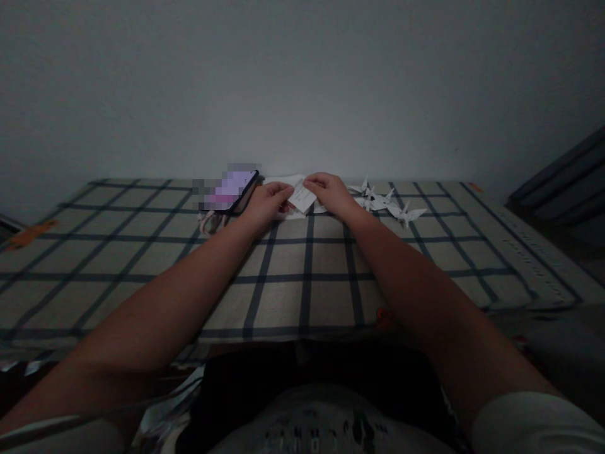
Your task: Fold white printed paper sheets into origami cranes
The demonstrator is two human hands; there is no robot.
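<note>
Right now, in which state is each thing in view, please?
Small white paper piece: pinched between both hands.
Left hand: shut on its left edge.
Right hand: shut on its upper edge.
White folded paper cranes: finished, lying on the checked cloth.
Black-edged phone: screen lit purple.

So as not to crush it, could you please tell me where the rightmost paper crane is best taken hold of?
Probably pinch the rightmost paper crane by its raised middle, from above and its right: the wings spread flat and would bend, and other cranes crowd its left. The right hand, holding the folded paper, is nearest.
</note>
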